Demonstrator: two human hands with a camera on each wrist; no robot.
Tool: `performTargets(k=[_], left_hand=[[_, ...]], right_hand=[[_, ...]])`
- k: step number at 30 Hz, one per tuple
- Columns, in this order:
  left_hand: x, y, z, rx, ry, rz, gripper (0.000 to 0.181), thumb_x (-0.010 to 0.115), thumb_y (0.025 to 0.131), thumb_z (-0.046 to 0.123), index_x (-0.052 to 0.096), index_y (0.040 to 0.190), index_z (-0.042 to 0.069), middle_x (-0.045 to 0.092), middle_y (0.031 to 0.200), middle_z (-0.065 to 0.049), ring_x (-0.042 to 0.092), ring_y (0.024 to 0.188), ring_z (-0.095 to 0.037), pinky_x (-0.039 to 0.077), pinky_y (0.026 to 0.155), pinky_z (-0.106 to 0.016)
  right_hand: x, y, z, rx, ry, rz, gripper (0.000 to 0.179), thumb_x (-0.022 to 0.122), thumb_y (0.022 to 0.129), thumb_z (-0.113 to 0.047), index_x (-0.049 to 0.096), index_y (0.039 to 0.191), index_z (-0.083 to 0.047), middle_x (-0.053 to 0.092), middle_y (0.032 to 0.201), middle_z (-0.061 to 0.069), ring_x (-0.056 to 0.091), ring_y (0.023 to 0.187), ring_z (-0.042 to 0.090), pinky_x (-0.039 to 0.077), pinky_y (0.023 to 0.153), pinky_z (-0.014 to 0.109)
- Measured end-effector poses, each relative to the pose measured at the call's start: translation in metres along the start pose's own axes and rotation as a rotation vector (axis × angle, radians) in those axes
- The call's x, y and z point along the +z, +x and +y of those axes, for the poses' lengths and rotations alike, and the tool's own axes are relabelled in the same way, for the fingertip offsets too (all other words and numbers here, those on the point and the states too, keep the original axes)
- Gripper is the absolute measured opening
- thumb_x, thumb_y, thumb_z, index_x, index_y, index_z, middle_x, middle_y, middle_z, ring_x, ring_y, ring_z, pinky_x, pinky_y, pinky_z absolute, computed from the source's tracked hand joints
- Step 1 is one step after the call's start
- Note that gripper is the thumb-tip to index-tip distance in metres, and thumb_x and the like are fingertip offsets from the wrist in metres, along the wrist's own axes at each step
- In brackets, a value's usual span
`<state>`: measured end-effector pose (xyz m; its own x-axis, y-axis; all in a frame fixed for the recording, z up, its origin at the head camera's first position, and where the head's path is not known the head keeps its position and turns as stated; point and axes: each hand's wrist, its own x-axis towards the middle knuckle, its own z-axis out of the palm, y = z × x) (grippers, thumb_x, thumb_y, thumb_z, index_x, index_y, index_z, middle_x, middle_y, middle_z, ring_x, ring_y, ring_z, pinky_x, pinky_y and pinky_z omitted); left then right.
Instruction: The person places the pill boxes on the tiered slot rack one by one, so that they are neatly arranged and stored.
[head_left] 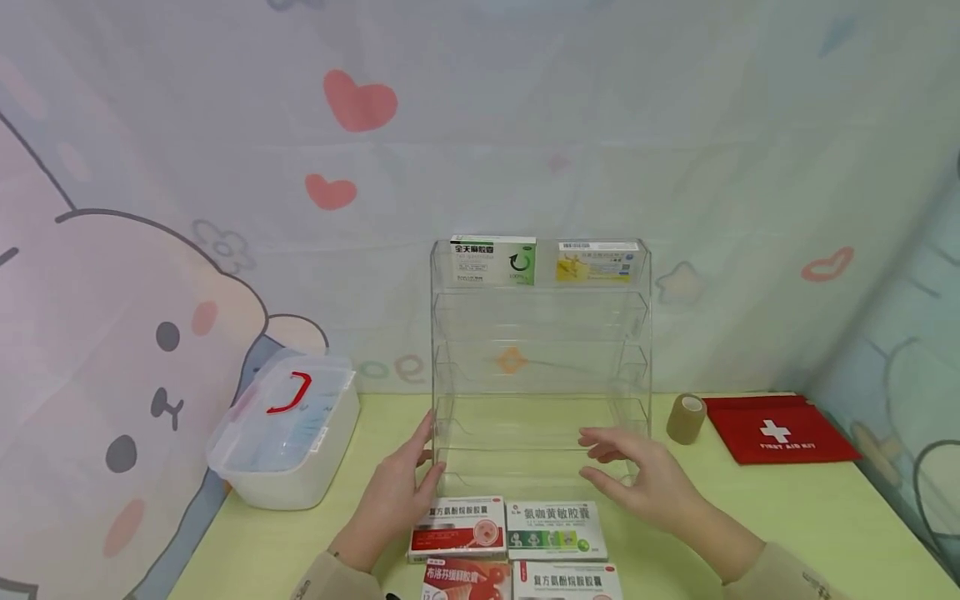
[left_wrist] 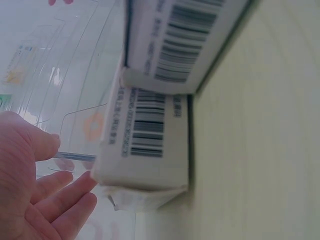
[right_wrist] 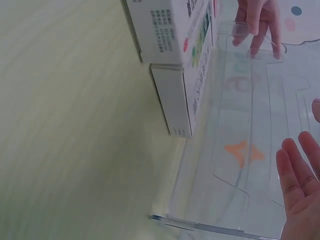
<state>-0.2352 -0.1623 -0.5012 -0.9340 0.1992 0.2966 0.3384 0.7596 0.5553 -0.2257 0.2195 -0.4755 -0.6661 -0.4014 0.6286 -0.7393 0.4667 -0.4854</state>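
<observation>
A clear acrylic rack (head_left: 540,379) of several tiers stands on the table, with a green-and-white medicine box (head_left: 492,262) and a yellow-and-white medicine box (head_left: 597,263) on its top tier. At its lower left side, my left hand (head_left: 397,492) touches the side panel, thumb by the front edge and fingers loosely extended outside. My right hand (head_left: 648,479) is spread in front of the lower right part, holding nothing. Before the rack lie a red-and-white medicine box (head_left: 458,527), a green-banded medicine box (head_left: 556,530), a red medicine box (head_left: 465,581) and another white medicine box (head_left: 567,581).
On the left stands a white lidded plastic case (head_left: 288,433) with a red handle. A brown bandage roll (head_left: 686,418) and a red first aid pouch (head_left: 780,429) are to the right of the rack. Behind everything hangs a printed cloth (head_left: 540,150). A dark cable (head_left: 926,492) runs at the right edge.
</observation>
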Motion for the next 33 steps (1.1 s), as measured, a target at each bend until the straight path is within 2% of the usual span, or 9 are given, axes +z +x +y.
performTargets(k=[4, 10, 18, 23, 33], left_hand=[[0.001, 0.001, -0.001, 0.000, 0.003, 0.000, 0.085, 0.075, 0.105, 0.019, 0.028, 0.176, 0.014, 0.064, 0.159, -0.016, 0.079, 0.124, -0.032, 0.062, 0.109, -0.054], [-0.001, 0.001, 0.001, 0.004, -0.008, -0.001, 0.084, 0.074, 0.106, 0.020, 0.028, 0.176, 0.014, 0.063, 0.160, -0.016, 0.078, 0.124, -0.032, 0.061, 0.110, -0.054], [-0.001, 0.001, 0.000, 0.001, -0.003, -0.006, 0.084, 0.073, 0.107, 0.019, 0.026, 0.176, 0.014, 0.062, 0.161, -0.016, 0.078, 0.125, -0.032, 0.062, 0.109, -0.054], [0.000, 0.002, 0.000, -0.001, 0.006, -0.001, 0.085, 0.074, 0.106, 0.020, 0.027, 0.176, 0.015, 0.063, 0.160, -0.015, 0.078, 0.125, -0.031, 0.061, 0.109, -0.054], [0.001, 0.001, -0.001, -0.015, 0.010, -0.012, 0.084, 0.073, 0.106, 0.019, 0.026, 0.176, 0.015, 0.062, 0.161, -0.015, 0.078, 0.126, -0.031, 0.061, 0.111, -0.054]], right_hand=[[0.008, -0.011, 0.000, 0.012, 0.042, -0.031, 0.050, 0.089, 0.089, -0.003, 0.074, 0.136, -0.011, 0.083, 0.116, 0.003, 0.081, 0.096, 0.009, 0.065, 0.089, 0.020], [0.020, -0.024, 0.000, 0.003, 0.103, -0.089, 0.045, 0.089, 0.091, -0.006, 0.075, 0.134, -0.010, 0.083, 0.118, 0.011, 0.081, 0.100, 0.019, 0.068, 0.088, 0.029], [0.031, -0.038, 0.001, -0.004, 0.019, -0.096, 0.031, 0.091, 0.089, -0.007, 0.081, 0.119, -0.010, 0.084, 0.116, 0.004, 0.079, 0.103, 0.014, 0.067, 0.090, 0.030], [0.032, -0.043, 0.000, 0.031, -0.014, -0.090, 0.031, 0.092, 0.088, -0.010, 0.081, 0.117, -0.014, 0.084, 0.116, -0.001, 0.078, 0.107, 0.012, 0.066, 0.095, 0.033], [0.032, -0.051, 0.002, 0.102, -0.062, -0.167, 0.029, 0.090, 0.092, -0.023, 0.079, 0.119, -0.021, 0.083, 0.118, -0.008, 0.078, 0.110, 0.014, 0.065, 0.099, 0.041]])
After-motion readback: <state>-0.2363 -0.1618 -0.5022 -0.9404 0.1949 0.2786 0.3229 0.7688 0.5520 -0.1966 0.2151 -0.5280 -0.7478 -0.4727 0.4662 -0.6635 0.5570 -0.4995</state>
